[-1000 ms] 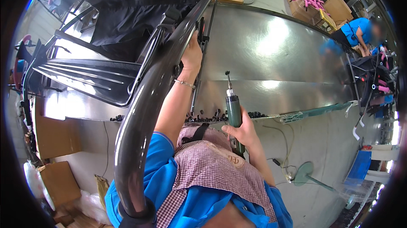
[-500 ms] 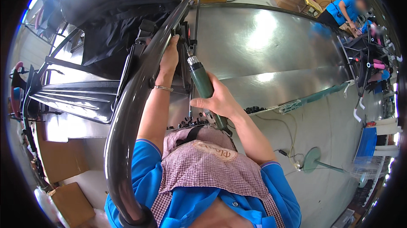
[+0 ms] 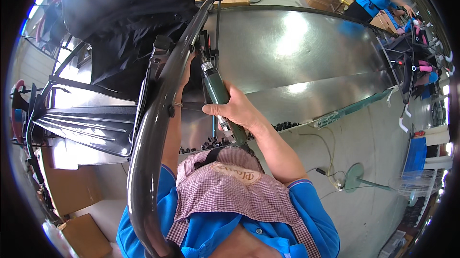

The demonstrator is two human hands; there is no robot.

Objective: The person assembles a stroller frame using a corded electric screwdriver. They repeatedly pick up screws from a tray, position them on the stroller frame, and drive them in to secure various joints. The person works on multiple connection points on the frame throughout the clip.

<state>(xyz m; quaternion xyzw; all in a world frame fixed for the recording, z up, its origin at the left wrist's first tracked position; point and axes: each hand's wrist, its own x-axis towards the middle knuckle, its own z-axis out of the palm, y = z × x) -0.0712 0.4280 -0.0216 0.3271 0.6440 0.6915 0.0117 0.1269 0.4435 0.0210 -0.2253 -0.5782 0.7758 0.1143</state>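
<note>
My right hand (image 3: pixel 235 111) is wrapped round a green power screwdriver (image 3: pixel 216 89), thumb across its body. The tool's silver chuck points up and away from me, its tip close to a black joint on a stroller frame. Running from far to near is the frame's glossy dark grey curved tube (image 3: pixel 154 128), on my left side. Behind this tube, close to the same joint, my left hand (image 3: pixel 187 72) shows only in part; its fingers are hidden. Black fabric (image 3: pixel 127 13) hangs on the frame at the far left.
A shiny metal table (image 3: pixel 306 61) extends to the right, with small black parts (image 3: pixel 211 143) along its near edge. A black ribbed footrest (image 3: pixel 88 128) lies left. Cardboard boxes (image 3: pixel 86 239) stand lower left. Another person (image 3: pixel 376 0) works far right beside more frames.
The screwdriver and my right hand have shifted slightly left, its tip nearer the joint. My left hand has gone further behind the tube. The other person has moved their arms.
</note>
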